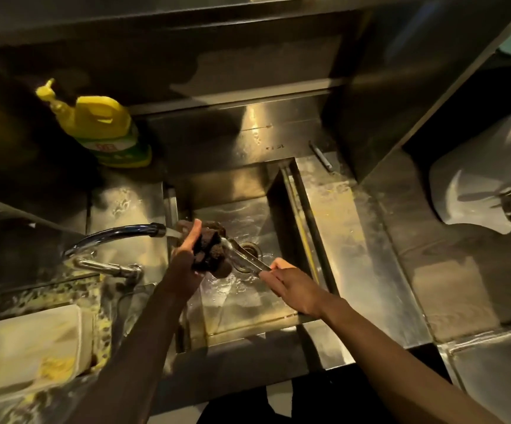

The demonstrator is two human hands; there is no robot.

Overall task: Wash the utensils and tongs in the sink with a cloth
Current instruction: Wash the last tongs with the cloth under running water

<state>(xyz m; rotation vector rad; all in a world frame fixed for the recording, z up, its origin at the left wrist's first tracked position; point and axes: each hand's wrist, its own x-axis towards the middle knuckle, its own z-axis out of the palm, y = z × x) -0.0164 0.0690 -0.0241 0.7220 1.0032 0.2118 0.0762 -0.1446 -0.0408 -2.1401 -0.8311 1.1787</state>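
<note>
Over the steel sink (pixel 238 179), my left hand (pixel 186 255) is closed around a dark brown cloth (pixel 209 250), bunched up under the running water. My right hand (pixel 287 284) grips the handle end of metal tongs (pixel 245 258). The tongs' far end is pushed into the cloth, above the drain (pixel 249 250). Water streams from the chrome faucet (pixel 119 235) onto the cloth and my left hand.
A yellow dish soap bottle (pixel 101 127) stands on the counter at the back left. A white tray (pixel 24 350) with yellow residue lies at the front left. A thin utensil (pixel 320 156) rests behind the sink's right corner. White vessels (pixel 477 185) sit at the right.
</note>
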